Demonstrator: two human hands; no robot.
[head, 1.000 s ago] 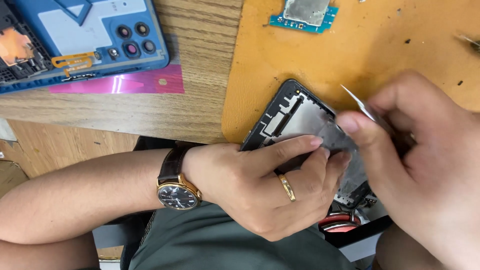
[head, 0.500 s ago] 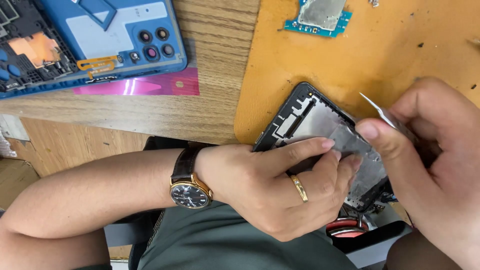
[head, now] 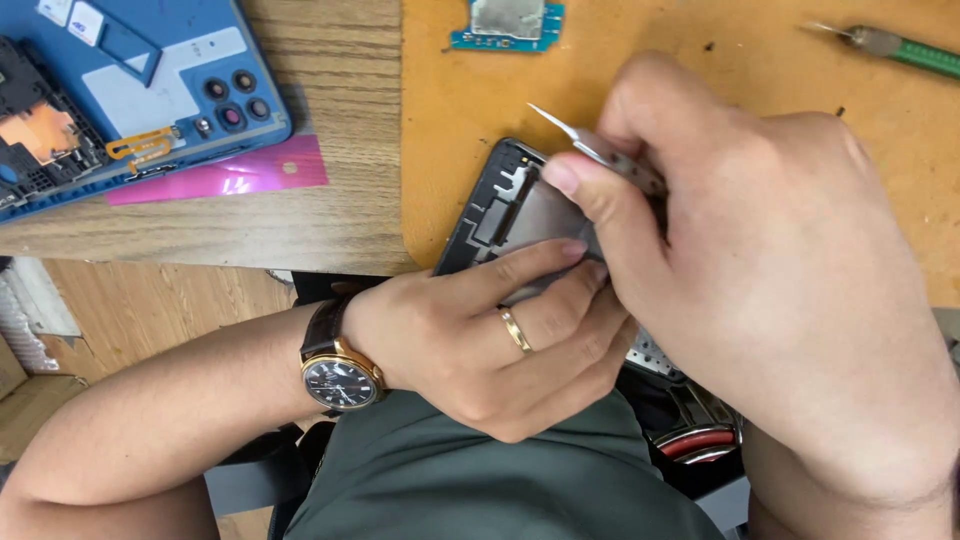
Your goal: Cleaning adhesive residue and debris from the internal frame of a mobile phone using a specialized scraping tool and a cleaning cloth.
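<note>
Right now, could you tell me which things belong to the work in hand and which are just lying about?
In hand:
- phone frame, held by the left hand
- tweezers, held in the right hand

Lying about:
- blue phone back
- pink strip
- circuit board
- green tool
- orange mat

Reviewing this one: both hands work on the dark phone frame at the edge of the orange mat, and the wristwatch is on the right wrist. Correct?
Not quite. The head view shows the wristwatch on the left wrist. The rest stands: the left hand and right hand work on the dark phone frame at the orange mat edge.
</note>
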